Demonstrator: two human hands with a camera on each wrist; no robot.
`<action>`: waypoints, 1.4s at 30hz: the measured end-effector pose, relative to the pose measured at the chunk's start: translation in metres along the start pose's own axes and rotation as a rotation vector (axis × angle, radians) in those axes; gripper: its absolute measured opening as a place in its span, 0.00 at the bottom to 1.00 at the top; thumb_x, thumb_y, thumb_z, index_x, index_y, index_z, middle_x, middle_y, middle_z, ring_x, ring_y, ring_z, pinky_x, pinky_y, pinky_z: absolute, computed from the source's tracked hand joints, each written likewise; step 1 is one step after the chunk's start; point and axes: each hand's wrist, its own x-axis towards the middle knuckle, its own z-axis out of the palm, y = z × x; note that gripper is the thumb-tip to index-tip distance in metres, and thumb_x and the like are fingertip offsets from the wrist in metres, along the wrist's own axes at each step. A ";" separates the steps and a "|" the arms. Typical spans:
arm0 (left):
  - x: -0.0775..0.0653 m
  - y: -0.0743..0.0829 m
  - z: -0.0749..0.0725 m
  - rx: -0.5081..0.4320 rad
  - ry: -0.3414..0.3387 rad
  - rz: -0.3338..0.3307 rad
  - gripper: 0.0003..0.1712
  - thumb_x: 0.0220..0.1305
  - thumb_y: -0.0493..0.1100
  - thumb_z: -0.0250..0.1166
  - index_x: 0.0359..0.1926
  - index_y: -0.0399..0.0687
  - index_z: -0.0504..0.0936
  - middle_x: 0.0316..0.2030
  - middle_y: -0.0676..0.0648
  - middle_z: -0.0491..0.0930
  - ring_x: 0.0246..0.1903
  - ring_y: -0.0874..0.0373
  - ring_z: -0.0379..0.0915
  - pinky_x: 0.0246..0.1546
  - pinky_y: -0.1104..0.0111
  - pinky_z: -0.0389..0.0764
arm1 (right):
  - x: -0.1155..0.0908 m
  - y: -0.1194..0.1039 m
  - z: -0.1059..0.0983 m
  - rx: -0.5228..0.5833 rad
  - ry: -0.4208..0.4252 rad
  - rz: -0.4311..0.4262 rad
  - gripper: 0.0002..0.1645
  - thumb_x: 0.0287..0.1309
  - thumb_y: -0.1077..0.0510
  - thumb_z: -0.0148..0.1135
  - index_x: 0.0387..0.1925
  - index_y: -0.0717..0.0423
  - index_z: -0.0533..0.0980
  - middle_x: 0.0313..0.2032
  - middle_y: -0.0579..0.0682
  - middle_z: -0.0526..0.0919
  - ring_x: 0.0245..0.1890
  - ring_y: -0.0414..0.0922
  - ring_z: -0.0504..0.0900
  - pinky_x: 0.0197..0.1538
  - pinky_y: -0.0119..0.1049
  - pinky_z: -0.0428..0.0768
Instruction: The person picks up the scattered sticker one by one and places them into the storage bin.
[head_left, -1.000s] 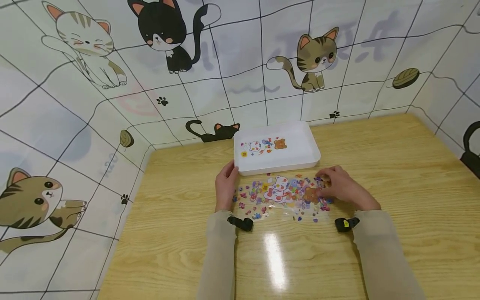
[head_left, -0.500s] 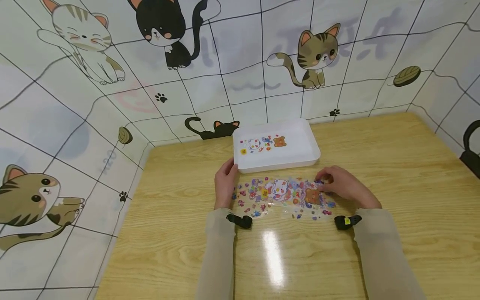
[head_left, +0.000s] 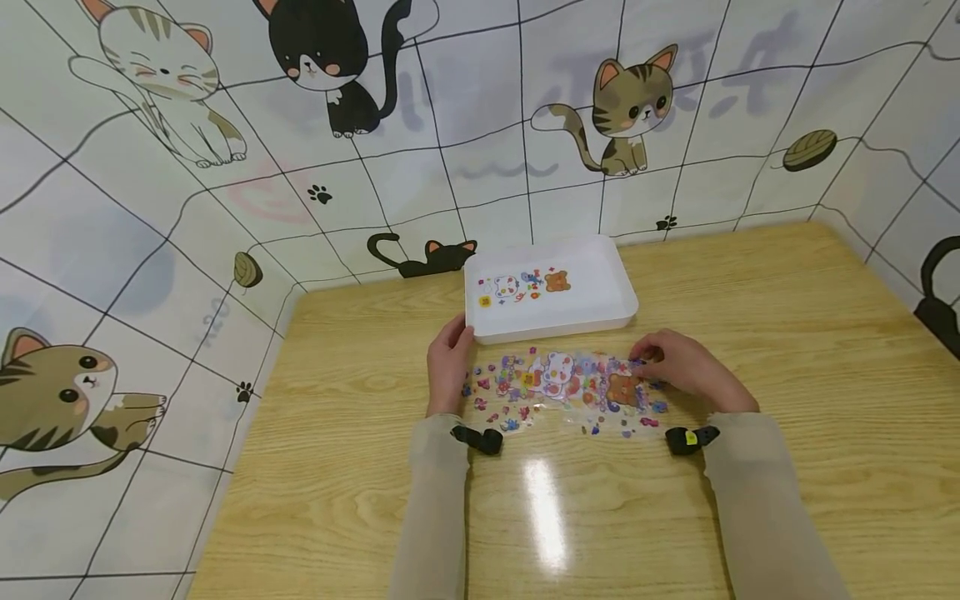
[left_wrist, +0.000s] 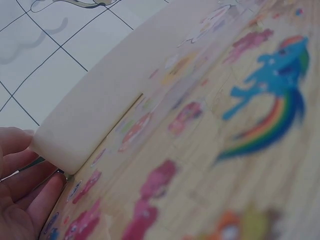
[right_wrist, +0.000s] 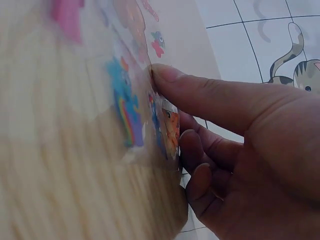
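Note:
A clear sticker sheet (head_left: 555, 375), printed with a white bear, a brown bear and many small colourful figures, lies before a white tray (head_left: 592, 308). My right hand (head_left: 686, 367) pinches the sheet's right end; in the right wrist view the thumb (right_wrist: 175, 80) lies on top and curled fingers sit beneath. It cannot be told whether more than one sheet lies there. At the tray's front left corner my left hand (head_left: 448, 362) holds on, fingers at the side and thumb near the front, as the left wrist view shows beside the tray wall (left_wrist: 95, 115).
Smaller stickers or prints, including a brown bear face (head_left: 557, 281), show on the tray's floor. The wooden table (head_left: 337, 483) meets a wall (head_left: 480, 183) with cat drawings just behind the tray. Black straps circle both wrists over beige sleeves.
The right end of the sticker sheet has shifted and spread flatter over the table under my right hand. My left hand has stayed at the tray corner.

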 end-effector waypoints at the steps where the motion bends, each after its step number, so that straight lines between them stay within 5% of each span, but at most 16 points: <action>1: 0.000 0.000 0.000 0.003 0.001 -0.003 0.20 0.62 0.53 0.54 0.55 0.62 0.73 0.52 0.59 0.73 0.52 0.67 0.65 0.54 0.66 0.65 | 0.000 0.000 0.000 0.001 0.002 0.002 0.13 0.54 0.55 0.60 0.40 0.58 0.76 0.37 0.53 0.74 0.36 0.47 0.71 0.39 0.43 0.69; 19: -0.001 -0.002 -0.002 0.003 0.003 -0.001 0.21 0.62 0.53 0.54 0.57 0.60 0.72 0.52 0.58 0.72 0.52 0.66 0.65 0.54 0.65 0.65 | 0.001 0.004 0.000 0.029 0.072 0.018 0.14 0.62 0.50 0.50 0.41 0.52 0.77 0.40 0.52 0.78 0.38 0.48 0.72 0.42 0.42 0.70; 42: -0.002 -0.002 -0.001 -0.016 -0.013 0.000 0.21 0.62 0.53 0.54 0.57 0.59 0.72 0.53 0.56 0.72 0.52 0.65 0.65 0.54 0.64 0.65 | 0.001 0.002 0.000 0.150 0.059 0.036 0.17 0.62 0.46 0.48 0.40 0.55 0.72 0.30 0.53 0.76 0.29 0.48 0.72 0.31 0.38 0.72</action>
